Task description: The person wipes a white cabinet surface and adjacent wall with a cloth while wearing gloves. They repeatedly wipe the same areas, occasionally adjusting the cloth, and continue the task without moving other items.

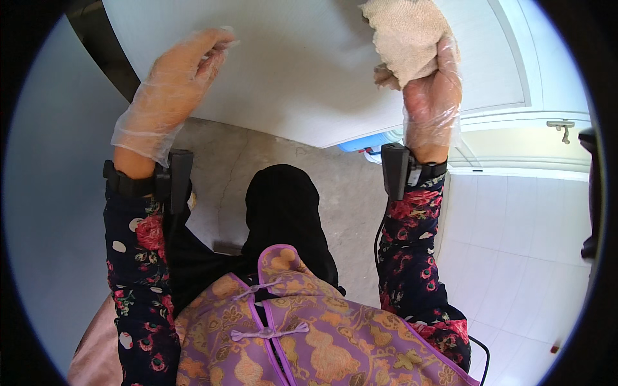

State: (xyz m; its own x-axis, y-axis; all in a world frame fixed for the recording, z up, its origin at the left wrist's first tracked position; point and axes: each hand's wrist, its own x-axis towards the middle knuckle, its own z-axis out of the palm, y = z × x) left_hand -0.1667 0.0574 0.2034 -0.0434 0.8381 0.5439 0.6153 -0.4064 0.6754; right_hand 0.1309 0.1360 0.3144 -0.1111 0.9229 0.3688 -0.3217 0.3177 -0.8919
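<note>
A clear plastic glove covers my left hand, which is raised at the upper left over a white panel surface. Its fingers curl loosely towards the thumb, and nothing clear shows between them. At the upper right my right hand, gloved the same way, holds a beige cloth with ragged edges. The cloth hides most of the fingers. Whether it touches the white panel cannot be told. Black straps with box-shaped devices sit on both wrists.
Below the panel's lower edge lies a grey concrete floor. A blue object shows partly beside my right wrist. A metal window handle stands out from the frame at right, above a white tiled wall. A bluish-grey surface fills the left.
</note>
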